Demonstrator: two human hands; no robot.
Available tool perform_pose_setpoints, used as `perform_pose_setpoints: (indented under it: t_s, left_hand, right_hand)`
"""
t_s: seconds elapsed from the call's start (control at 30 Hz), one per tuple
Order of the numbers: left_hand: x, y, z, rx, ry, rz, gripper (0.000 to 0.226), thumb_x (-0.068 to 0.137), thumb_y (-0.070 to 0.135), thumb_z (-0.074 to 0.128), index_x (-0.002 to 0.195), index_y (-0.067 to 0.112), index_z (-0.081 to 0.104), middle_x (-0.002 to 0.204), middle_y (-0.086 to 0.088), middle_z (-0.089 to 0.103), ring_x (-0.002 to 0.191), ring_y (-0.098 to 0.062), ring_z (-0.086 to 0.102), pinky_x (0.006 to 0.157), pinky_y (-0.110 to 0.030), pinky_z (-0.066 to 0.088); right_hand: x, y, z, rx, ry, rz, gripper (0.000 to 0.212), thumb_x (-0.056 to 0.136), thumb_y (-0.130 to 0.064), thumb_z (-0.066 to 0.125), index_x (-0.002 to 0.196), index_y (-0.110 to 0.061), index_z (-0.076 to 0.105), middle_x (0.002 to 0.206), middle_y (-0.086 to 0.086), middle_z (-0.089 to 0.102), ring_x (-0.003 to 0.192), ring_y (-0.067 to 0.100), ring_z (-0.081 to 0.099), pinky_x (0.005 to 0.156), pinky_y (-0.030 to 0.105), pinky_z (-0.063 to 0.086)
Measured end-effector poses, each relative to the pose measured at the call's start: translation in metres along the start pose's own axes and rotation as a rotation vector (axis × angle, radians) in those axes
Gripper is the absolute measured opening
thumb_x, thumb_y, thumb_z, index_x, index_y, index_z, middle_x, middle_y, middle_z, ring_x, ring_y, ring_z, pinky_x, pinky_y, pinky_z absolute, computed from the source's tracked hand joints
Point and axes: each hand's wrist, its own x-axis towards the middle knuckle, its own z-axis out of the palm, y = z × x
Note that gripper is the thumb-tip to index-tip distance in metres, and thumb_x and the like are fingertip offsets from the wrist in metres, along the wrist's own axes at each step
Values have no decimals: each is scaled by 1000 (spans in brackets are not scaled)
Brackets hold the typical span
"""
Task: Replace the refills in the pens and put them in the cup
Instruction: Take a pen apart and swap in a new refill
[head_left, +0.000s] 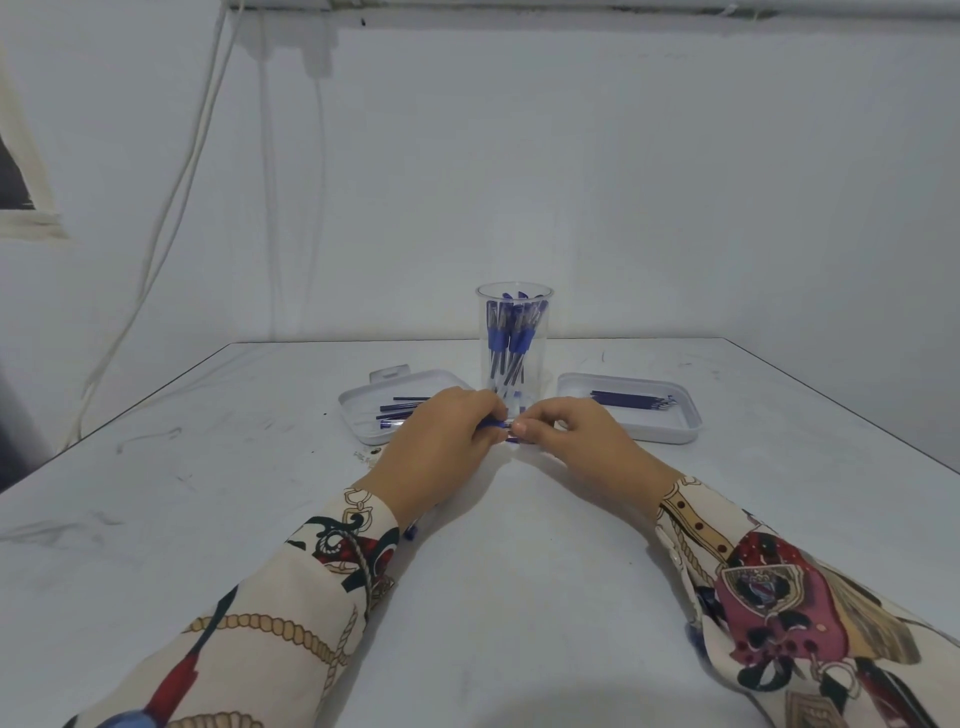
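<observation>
I see my left hand (441, 441) and right hand (569, 434) pinched together on one slim blue pen (493, 425), seemingly its joint; just beyond them stands the clear plastic cup (514, 343).

Table (519, 571): white, grey scuffs. Cup (515, 343): clear; pens (511, 332) inside blue. Both trays (631, 410): white, holding dark blue refills (631, 400). Sleeves (291, 613): cream, printed with rope, chain, red and maroon motifs.
</observation>
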Motion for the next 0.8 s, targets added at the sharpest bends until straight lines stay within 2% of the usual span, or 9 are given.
perform_pose_setpoints:
  t_s: [0.1,0.23,0.3,0.33,0.43,0.5,0.6,0.7,0.8]
  left_hand:
    - [0,1,0,-1,5,6,14,90,26,55,99,18,62,90,2,60,86,-13,50,70,-26,36]
    - [0,0,1,-3,12,8,14,90,26,55,100,19,62,89,2,60,85,-13,49,71,-26,37]
    - [0,-1,1,-5,25,12,13,90,26,56,99,20,63,89,3,60,85,-12,49,71,-25,37]
    - [-1,-1,1,-4,30,16,13,90,25,56,100,20,63,89,4,60,85,-12,49,72,-25,37]
    - [0,-1,1,4,40,24,13,90,24,56,100,18,63,90,3,61,85,-13,49,72,-25,36]
    - [0,-1,2,10,38,24,13,90,25,56,99,18,62,89,3,61,85,-13,50,70,-25,36]
    - [0,-2,2,11,26,12,12,90,26,55,98,21,62,90,3,60,84,-13,50,70,-25,37]
    - [0,-1,2,7,35,21,12,90,26,55,98,21,62,89,3,61,83,-12,50,71,-25,38]
    - [-1,-1,2,5,54,38,12,90,25,56,99,19,63,88,4,60,83,-12,50,69,-23,34]
  right_hand:
    - [1,2,0,22,28,-35,2,83,-19,72,83,-17,73,70,-11,62,66,-4,52,65,8,39]
    - [2,4,-1,41,59,-51,11,77,-18,79,86,-21,73,73,-15,65,70,-3,52,67,9,40]
    - [2,2,-2,50,50,-37,7,80,-23,75,86,-21,72,70,-16,66,66,-5,53,63,7,40]
    - [1,1,-1,79,40,-18,7,85,-25,71,84,-19,73,67,-15,66,62,-7,55,61,6,40]
    - [1,1,0,110,36,43,27,94,-28,59,83,-8,74,67,-10,68,58,-8,55,62,6,41]
    - [1,0,0,77,24,41,25,92,-27,61,82,-8,74,66,-11,67,58,-7,54,62,7,41]
    - [0,-2,-1,117,30,34,3,84,-17,72,85,-13,71,67,-11,65,60,-3,55,57,7,40]
    - [-2,-3,-3,194,19,27,12,82,-11,74,93,-12,70,74,-4,68,64,1,60,56,7,42]
    - [-3,-6,-1,221,25,55,18,90,-20,64,89,-4,72,70,-3,67,56,-8,57,56,4,40]
